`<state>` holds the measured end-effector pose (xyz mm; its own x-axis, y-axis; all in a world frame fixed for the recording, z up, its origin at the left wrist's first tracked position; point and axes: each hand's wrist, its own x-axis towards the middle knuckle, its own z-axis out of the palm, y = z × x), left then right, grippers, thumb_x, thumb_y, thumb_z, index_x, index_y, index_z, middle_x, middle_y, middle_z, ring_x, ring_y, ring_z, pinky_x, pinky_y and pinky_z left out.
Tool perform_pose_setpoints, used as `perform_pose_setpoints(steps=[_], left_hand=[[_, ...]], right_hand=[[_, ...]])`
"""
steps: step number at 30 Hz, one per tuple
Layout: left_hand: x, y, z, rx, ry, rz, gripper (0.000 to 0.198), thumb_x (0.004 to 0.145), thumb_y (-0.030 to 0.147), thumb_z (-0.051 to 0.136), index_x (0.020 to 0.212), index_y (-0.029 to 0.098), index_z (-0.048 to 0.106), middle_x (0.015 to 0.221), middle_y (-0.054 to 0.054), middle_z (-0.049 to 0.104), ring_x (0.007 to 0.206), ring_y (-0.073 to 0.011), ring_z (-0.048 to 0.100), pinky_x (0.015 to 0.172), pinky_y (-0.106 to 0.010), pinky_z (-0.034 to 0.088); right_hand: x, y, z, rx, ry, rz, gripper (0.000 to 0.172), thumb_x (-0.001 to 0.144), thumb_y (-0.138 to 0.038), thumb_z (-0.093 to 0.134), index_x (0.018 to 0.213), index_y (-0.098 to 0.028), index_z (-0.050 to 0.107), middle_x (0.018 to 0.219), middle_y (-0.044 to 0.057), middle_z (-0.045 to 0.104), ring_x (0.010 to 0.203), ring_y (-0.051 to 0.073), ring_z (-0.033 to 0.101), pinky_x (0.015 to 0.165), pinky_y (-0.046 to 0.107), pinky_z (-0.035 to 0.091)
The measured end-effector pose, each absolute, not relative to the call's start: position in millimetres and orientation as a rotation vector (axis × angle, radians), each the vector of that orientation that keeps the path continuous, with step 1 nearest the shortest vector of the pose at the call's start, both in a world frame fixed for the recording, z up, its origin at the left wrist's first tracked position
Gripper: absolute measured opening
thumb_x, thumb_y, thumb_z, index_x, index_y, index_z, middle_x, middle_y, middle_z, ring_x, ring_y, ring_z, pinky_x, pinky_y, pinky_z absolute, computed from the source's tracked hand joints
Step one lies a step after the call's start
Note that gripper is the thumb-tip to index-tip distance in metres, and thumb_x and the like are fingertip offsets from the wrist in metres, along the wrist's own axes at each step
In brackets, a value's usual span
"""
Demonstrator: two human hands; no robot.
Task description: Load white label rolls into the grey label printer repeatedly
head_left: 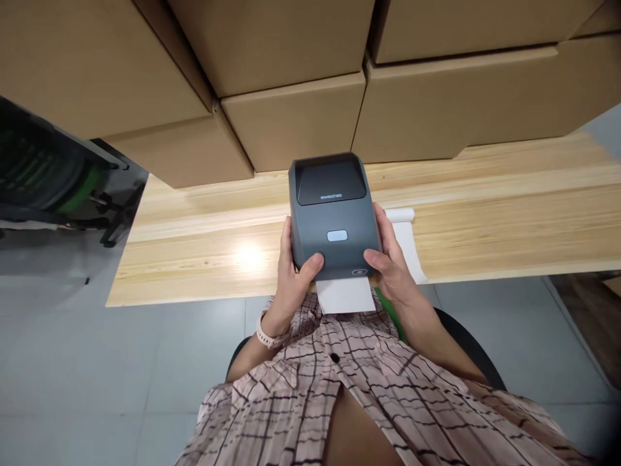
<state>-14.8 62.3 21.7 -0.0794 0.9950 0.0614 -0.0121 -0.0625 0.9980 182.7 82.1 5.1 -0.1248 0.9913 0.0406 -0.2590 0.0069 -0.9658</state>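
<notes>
- A printer (334, 217) is at the near edge of the pale wood-grain surface (194, 259), in front of the wearer; whether its base rests there or is lifted is hidden by its body.
- Its casing is a matt dark blue-grey, boxy with rounded corners, and slightly turned in the view.
- The far part of its top carries a glossy black panel (331, 178), wide and smooth, with a line of small pale lettering (331, 196) along its near edge, too blurred to read surely.
- Nearer the wearer, in the grey part of the top, sits a light-blue rectangular button (337, 235) with rounded corners.
- A small outlined oval mark (359, 272) lies at the near right corner.
- A blank white sheet (346, 296) sticks out from the near side, flat and straight-edged, above the wearer's lap.
- The left hand (295, 272) grips the printer's left side, its thumb pressed on the near left corner.
- The right hand (391, 262) clasps the opposite side, its thumb on the near right corner, close to the oval mark.
- A white paper strip (408, 243) with a rolled far end lies just beside the right hand.
- Cardboard boxes (295, 123) stand behind the printer.
</notes>
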Motion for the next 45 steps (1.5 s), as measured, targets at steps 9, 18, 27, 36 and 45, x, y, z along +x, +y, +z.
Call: perform_pose_setpoints(steps=[9, 18, 27, 36, 45], left_hand=[[-14, 61, 6, 1.327, 1.277, 1.405, 0.096, 0.094, 0.071, 0.073, 0.173, 0.031, 0.035, 0.181, -0.012, 0.038, 0.166, -0.0387, 0.039, 0.137, -0.053, 0.037], [-12, 30, -6, 1.337, 1.221, 1.345, 0.101, 0.098, 0.055, 0.078, 0.177, 0.042, 0.017, 0.186, -0.008, 0.025, 0.17, -0.0374, 0.034, 0.138, -0.054, 0.038], [-25, -1, -12, 1.453, 1.533, 1.384, 0.067, 0.09, 0.045, 0.087, 0.148, 0.026, 0.06, 0.145, -0.015, 0.068, 0.121, -0.0283, 0.073, 0.097, -0.043, 0.064], [-24, 2, 13, 0.946, 1.118, 0.957, 0.058, 0.093, 0.07, 0.075, 0.068, 0.017, 0.075, 0.059, -0.004, 0.074, 0.05, -0.0121, 0.059, 0.053, -0.025, 0.045], [-18, 11, 19, 0.896, 1.116, 0.848, 0.048, 0.083, 0.064, 0.089, 0.07, 0.019, 0.081, 0.067, -0.005, 0.079, 0.053, -0.0127, 0.066, 0.057, -0.026, 0.057]], right_hand=[[182, 80, -12, -0.95, -1.193, 1.242, 0.106, 0.087, -0.073, 0.079, 0.174, -0.038, 0.03, 0.185, 0.001, 0.028, 0.173, 0.033, 0.026, 0.14, 0.058, 0.03], [192, 86, -13, -0.956, -1.573, 0.853, 0.073, 0.105, -0.07, 0.057, 0.17, -0.043, 0.037, 0.187, -0.002, 0.023, 0.175, 0.032, 0.017, 0.141, 0.064, 0.019], [222, 89, -9, -0.897, -1.955, 0.744, 0.104, 0.081, -0.087, 0.076, 0.168, -0.046, 0.035, 0.19, 0.002, 0.004, 0.175, 0.039, 0.009, 0.139, 0.07, 0.021], [221, 89, -11, -0.91, -1.953, 0.741, 0.107, 0.079, -0.091, 0.073, 0.168, -0.046, 0.036, 0.19, -0.002, 0.003, 0.175, 0.04, 0.007, 0.139, 0.069, 0.021], [219, 87, -5, -0.932, -1.882, 0.796, 0.091, 0.083, -0.092, 0.067, 0.159, -0.045, 0.047, 0.189, -0.001, 0.012, 0.175, 0.039, 0.014, 0.14, 0.068, 0.019]])
